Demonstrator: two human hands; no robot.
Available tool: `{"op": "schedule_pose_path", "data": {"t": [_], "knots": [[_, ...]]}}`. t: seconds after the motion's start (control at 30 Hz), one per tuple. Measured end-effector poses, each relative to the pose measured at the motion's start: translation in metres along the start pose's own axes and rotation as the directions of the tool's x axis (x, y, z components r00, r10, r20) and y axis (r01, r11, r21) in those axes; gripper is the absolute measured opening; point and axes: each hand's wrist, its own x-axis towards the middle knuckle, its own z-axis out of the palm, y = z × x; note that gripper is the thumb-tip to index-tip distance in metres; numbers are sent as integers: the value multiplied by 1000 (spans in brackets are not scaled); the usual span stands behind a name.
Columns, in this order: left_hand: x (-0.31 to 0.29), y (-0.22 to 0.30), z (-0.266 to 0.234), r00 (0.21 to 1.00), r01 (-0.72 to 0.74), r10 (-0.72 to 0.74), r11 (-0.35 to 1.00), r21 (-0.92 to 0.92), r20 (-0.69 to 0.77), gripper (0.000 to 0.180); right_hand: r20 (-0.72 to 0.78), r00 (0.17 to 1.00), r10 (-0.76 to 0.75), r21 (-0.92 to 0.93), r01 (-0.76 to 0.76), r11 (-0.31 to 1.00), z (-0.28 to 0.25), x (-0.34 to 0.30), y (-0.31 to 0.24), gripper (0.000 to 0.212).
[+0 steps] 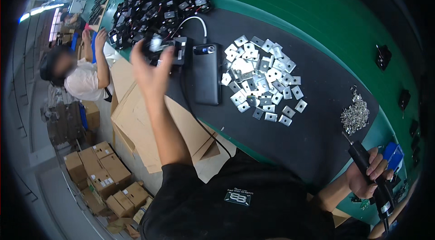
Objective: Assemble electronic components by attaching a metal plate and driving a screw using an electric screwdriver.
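Observation:
My left hand (152,74) is raised at the left of the bench, its thumb and fingers around a small black part (152,48) with a shiny face; motion blurs both. My right hand (369,174), at the lower right, is wrapped round a black electric screwdriver (361,158), its bit pointing up and left toward a heap of small silver screws (355,115). Beside the left hand lies a black power bank (207,81) with a small lit display and a white cable (201,22). Many bent metal plates with holes (263,77) are scattered mid-bench.
A large heap of black parts with wires (145,13) covers the far left of the bench. A black cable (197,117) runs over the front edge. Cardboard sheets (136,122) and stacked cartons (102,167) stand at the left. A co-worker in white (86,79) works farther off.

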Motion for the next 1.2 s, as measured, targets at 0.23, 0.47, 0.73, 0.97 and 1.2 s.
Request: {"op": "schedule_pose_path", "data": {"t": [0.23,0.47,0.73,0.97,1.2], "knots": [[15,-37,-9,946,-147,-70,776,614,315,60,9,998,-59,-9,59,998,4,5,9,40],[7,-111,9,991,-19,-18,962,271,132,84,-168,936,-311,-355,237,905,-21,19,-4,40],[-23,24,18,949,-313,314,949,-38,23,40,-227,913,-340,-424,221,878,-49,23,7,40],[-46,86,54,868,-374,452,867,-331,204,23,-258,922,-290,-422,162,892,-36,24,7,28],[-51,142,96,656,-423,486,870,-253,577,39,-174,974,-146,-124,125,984,-47,12,-36,33]]}}
